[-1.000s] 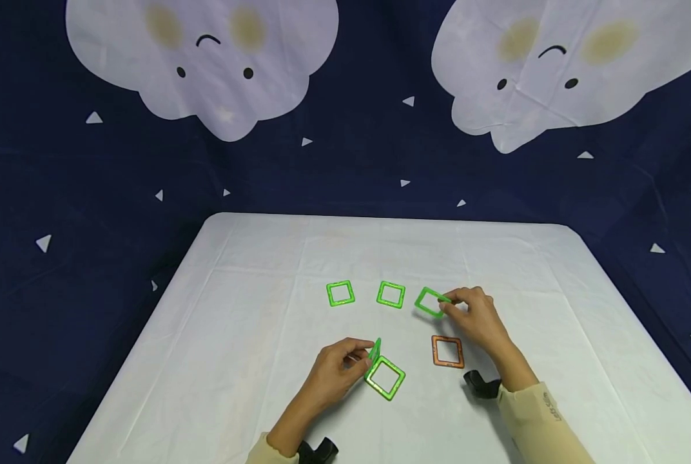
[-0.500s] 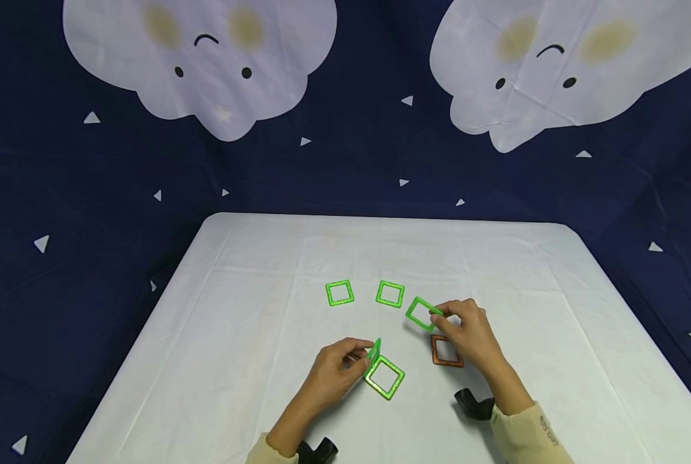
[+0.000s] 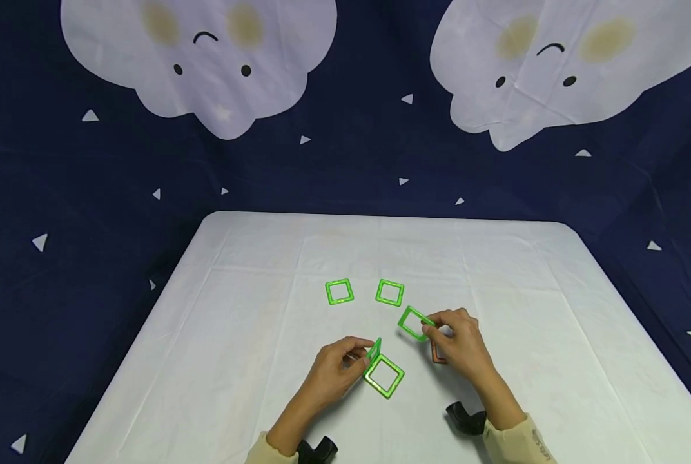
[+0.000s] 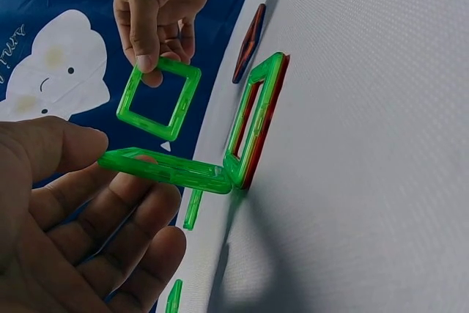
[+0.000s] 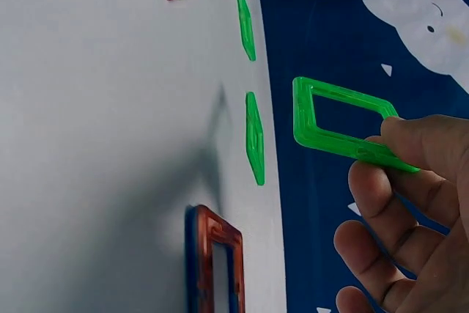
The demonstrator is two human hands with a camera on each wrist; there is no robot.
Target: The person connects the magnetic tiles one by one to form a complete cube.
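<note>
My left hand (image 3: 330,374) pinches a green square magnetic tile (image 4: 165,170) between thumb and fingers. That tile stands tilted up, its lower edge meeting a second green tile (image 3: 396,385) that lies on the table, with red showing beneath it in the left wrist view. My right hand (image 3: 461,341) holds another green square magnetic tile (image 5: 304,115) by one side, raised above the table, to the right of and beyond the joined pair. Partly hidden below the right hand lies an orange-brown square tile (image 3: 435,353), which has a dark blue underside in the right wrist view.
Two more green square tiles lie farther back on the white table, one at left (image 3: 328,294) and one nearer the middle (image 3: 402,295). Behind the table hangs a dark blue cloth (image 3: 345,174) with white clouds. Each wrist carries a black camera mount (image 3: 467,420).
My right hand has brought its green tile leftward and nearer, passing over part of the orange-brown tile. The left hand and its joined tiles stay in place.
</note>
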